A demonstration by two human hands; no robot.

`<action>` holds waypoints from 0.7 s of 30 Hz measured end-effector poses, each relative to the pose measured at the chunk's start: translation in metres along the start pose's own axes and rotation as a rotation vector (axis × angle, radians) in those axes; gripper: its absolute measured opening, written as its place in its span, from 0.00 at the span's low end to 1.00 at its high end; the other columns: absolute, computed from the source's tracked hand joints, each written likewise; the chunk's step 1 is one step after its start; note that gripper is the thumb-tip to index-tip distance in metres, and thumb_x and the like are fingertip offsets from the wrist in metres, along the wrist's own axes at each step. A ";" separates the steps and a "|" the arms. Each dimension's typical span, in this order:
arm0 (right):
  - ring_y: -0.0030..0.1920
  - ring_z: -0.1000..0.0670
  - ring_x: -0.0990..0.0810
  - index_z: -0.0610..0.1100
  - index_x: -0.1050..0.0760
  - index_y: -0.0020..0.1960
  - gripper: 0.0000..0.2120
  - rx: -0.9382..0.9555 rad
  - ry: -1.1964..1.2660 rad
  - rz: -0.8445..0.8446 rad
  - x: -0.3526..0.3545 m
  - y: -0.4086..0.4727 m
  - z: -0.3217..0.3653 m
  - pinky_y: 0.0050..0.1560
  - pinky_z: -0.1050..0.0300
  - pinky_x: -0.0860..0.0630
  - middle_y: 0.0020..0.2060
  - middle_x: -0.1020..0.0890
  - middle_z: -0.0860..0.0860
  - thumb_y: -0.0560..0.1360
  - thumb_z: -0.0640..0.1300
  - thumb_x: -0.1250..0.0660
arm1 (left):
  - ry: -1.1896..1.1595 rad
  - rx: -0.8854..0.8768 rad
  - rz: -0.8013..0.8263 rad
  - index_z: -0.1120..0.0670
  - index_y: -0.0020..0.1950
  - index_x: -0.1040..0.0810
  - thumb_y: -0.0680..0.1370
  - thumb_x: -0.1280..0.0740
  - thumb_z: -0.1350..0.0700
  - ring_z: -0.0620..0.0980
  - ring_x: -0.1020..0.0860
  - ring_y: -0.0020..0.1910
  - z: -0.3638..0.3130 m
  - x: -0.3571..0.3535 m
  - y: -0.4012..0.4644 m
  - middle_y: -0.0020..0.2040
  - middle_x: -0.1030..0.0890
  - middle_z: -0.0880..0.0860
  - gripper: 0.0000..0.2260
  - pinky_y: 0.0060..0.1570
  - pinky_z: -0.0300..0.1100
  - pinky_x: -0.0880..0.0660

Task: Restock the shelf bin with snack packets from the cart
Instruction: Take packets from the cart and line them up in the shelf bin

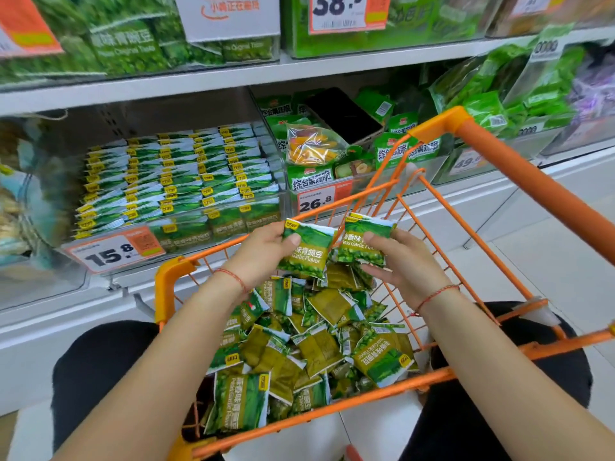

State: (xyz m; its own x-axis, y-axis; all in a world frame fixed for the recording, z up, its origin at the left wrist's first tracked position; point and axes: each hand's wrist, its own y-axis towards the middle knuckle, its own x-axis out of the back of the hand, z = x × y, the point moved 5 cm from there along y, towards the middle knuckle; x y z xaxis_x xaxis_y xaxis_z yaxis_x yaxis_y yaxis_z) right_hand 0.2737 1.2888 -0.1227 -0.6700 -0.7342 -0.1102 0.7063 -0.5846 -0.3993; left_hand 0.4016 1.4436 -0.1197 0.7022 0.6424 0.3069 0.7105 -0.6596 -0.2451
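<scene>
Both hands hover above the orange cart point(519, 181), each grasping one green garlic-flavour pea packet: the left hand point(263, 257) pinches its packet point(307, 249) by the upper left edge with thumb on the face, and the right hand point(399, 261) holds a second packet point(364, 241) from the right side, thumb on the front, fingers curled behind. The two packets are held upright and almost touching, just above the loose heap of matching packets point(316, 344) filling the cart's basket. The shelf bin point(179, 181) to be restocked lies beyond the cart's far rim and off to the left of it, behind the 15.8 price tag point(113, 249); the packets inside stand on edge in neat rows running front to back. That puts the left hand closer to the bin, so its packet likely goes in first, lifted up and leftward over the rim. To match the rows, each packet would probably need tipping onto its edge. The bin already looks nearly full, so the task seems well along
</scene>
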 end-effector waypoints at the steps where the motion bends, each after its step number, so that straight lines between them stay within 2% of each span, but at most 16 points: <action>1: 0.51 0.54 0.27 0.38 0.40 0.73 0.29 0.011 -0.060 -0.003 -0.004 0.000 -0.002 0.49 0.54 0.19 0.64 0.31 0.47 0.75 0.40 0.31 | -0.111 -0.001 0.034 0.55 0.47 0.26 0.81 0.40 0.57 0.42 0.28 0.42 -0.003 0.000 -0.006 0.40 0.28 0.45 0.06 0.48 0.40 0.33; 2: 0.54 0.53 0.27 0.37 0.43 0.75 0.33 0.025 -0.112 0.005 -0.008 0.000 -0.003 0.47 0.56 0.18 0.68 0.34 0.45 0.75 0.40 0.31 | -0.197 0.003 0.034 0.54 0.39 0.29 0.81 0.39 0.57 0.41 0.30 0.34 -0.002 -0.001 -0.010 0.33 0.32 0.45 0.10 0.42 0.37 0.33; 3: 0.56 0.52 0.26 0.36 0.45 0.75 0.35 0.046 -0.140 0.012 -0.015 -0.001 -0.003 0.45 0.58 0.18 0.70 0.36 0.43 0.75 0.41 0.31 | -0.272 0.006 0.019 0.55 0.36 0.32 0.80 0.38 0.58 0.41 0.30 0.31 -0.001 -0.001 -0.012 0.31 0.33 0.46 0.13 0.40 0.34 0.32; 4: 0.55 0.53 0.24 0.36 0.44 0.75 0.34 0.062 -0.164 0.029 -0.022 -0.003 0.000 0.42 0.60 0.18 0.70 0.35 0.42 0.75 0.41 0.31 | -0.326 0.012 0.017 0.58 0.35 0.32 0.80 0.37 0.57 0.43 0.29 0.33 0.001 -0.003 -0.013 0.32 0.31 0.48 0.14 0.41 0.34 0.30; 5: 0.52 0.55 0.22 0.37 0.42 0.74 0.32 0.073 -0.163 0.040 -0.029 -0.003 0.001 0.39 0.61 0.19 0.68 0.32 0.41 0.75 0.40 0.31 | -0.357 0.013 0.022 0.64 0.39 0.29 0.79 0.36 0.55 0.47 0.27 0.38 0.001 -0.004 -0.014 0.36 0.28 0.53 0.14 0.46 0.39 0.29; 7: 0.46 0.57 0.21 0.36 0.37 0.70 0.26 0.093 -0.155 0.049 -0.041 -0.001 0.001 0.34 0.64 0.21 0.61 0.26 0.41 0.75 0.38 0.32 | -0.406 0.015 0.014 0.69 0.52 0.26 0.79 0.36 0.55 0.53 0.25 0.47 0.001 -0.005 -0.017 0.46 0.24 0.58 0.15 0.55 0.51 0.28; 9: 0.44 0.56 0.21 0.37 0.34 0.64 0.19 0.112 -0.146 0.043 -0.049 -0.001 0.001 0.31 0.66 0.23 0.54 0.23 0.43 0.76 0.38 0.33 | -0.477 0.030 -0.018 0.66 0.54 0.26 0.81 0.40 0.58 0.54 0.23 0.50 0.003 -0.004 -0.018 0.49 0.22 0.58 0.11 0.59 0.56 0.27; 11: 0.43 0.57 0.20 0.38 0.32 0.61 0.15 0.134 -0.130 0.051 -0.055 -0.002 -0.001 0.31 0.66 0.24 0.49 0.22 0.45 0.76 0.39 0.33 | -0.516 0.023 -0.060 0.63 0.55 0.27 0.81 0.39 0.55 0.55 0.23 0.54 0.002 -0.003 -0.018 0.53 0.21 0.57 0.11 0.61 0.61 0.28; 13: 0.41 0.59 0.19 0.40 0.28 0.56 0.10 0.127 -0.121 0.080 -0.059 -0.003 -0.004 0.35 0.64 0.22 0.46 0.21 0.47 0.77 0.42 0.34 | -0.503 0.004 -0.131 0.64 0.66 0.31 0.76 0.34 0.47 0.58 0.27 0.63 0.001 -0.001 -0.019 0.63 0.25 0.60 0.26 0.64 0.63 0.32; 14: 0.41 0.59 0.19 0.43 0.26 0.50 0.05 0.120 -0.094 0.109 -0.061 -0.005 -0.003 0.38 0.62 0.21 0.44 0.21 0.48 0.78 0.43 0.35 | -0.498 -0.003 -0.147 0.63 0.70 0.35 0.73 0.33 0.44 0.59 0.30 0.67 0.003 -0.001 -0.019 0.67 0.28 0.62 0.33 0.65 0.63 0.33; 15: 0.41 0.56 0.19 0.44 0.28 0.44 0.05 0.105 -0.048 0.143 -0.062 -0.004 -0.006 0.40 0.60 0.20 0.43 0.22 0.47 0.78 0.43 0.35 | -0.490 -0.007 -0.173 0.64 0.72 0.37 0.75 0.33 0.44 0.60 0.32 0.69 0.004 -0.001 -0.018 0.69 0.31 0.63 0.34 0.67 0.62 0.35; 16: 0.42 0.52 0.21 0.44 0.30 0.42 0.07 0.075 0.023 0.180 -0.064 -0.006 -0.005 0.41 0.59 0.20 0.42 0.25 0.44 0.78 0.41 0.36 | -0.455 -0.007 -0.231 0.65 0.71 0.37 0.78 0.35 0.47 0.61 0.34 0.70 0.002 0.001 -0.020 0.69 0.32 0.65 0.29 0.68 0.59 0.36; 17: 0.43 0.49 0.24 0.44 0.30 0.44 0.05 0.050 0.095 0.228 -0.064 -0.005 -0.007 0.41 0.59 0.19 0.43 0.28 0.42 0.77 0.38 0.36 | -0.402 -0.016 -0.292 0.66 0.69 0.36 0.80 0.38 0.51 0.62 0.34 0.69 0.000 0.003 -0.022 0.68 0.32 0.67 0.24 0.67 0.56 0.35; 18: 0.47 0.47 0.25 0.43 0.29 0.52 0.07 0.033 0.147 0.237 -0.066 -0.007 -0.006 0.41 0.60 0.19 0.47 0.30 0.42 0.76 0.35 0.36 | -0.339 -0.036 -0.327 0.65 0.67 0.34 0.81 0.40 0.52 0.60 0.31 0.67 0.001 0.005 -0.022 0.65 0.30 0.67 0.20 0.63 0.51 0.33; 20: 0.54 0.50 0.24 0.39 0.38 0.71 0.25 0.011 0.176 0.207 -0.064 -0.006 -0.008 0.40 0.61 0.19 0.60 0.29 0.41 0.76 0.32 0.38 | -0.253 -0.071 -0.353 0.60 0.68 0.33 0.81 0.41 0.51 0.51 0.26 0.58 0.006 0.006 -0.020 0.57 0.24 0.59 0.18 0.55 0.42 0.30; 21: 0.53 0.54 0.23 0.37 0.43 0.74 0.28 0.026 0.146 0.204 -0.062 -0.004 -0.010 0.41 0.61 0.19 0.63 0.28 0.41 0.77 0.31 0.38 | -0.200 -0.086 -0.363 0.60 0.68 0.32 0.81 0.41 0.51 0.48 0.25 0.55 0.006 0.007 -0.022 0.54 0.23 0.55 0.19 0.51 0.39 0.30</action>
State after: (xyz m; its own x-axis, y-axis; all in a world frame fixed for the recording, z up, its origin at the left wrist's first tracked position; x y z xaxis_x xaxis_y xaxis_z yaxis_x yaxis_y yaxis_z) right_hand 0.3101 1.3404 -0.1232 -0.5373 -0.7814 -0.3173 0.8348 -0.4394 -0.3317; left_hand 0.3915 1.4645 -0.1174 0.4082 0.8965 0.1723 0.9129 -0.4015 -0.0737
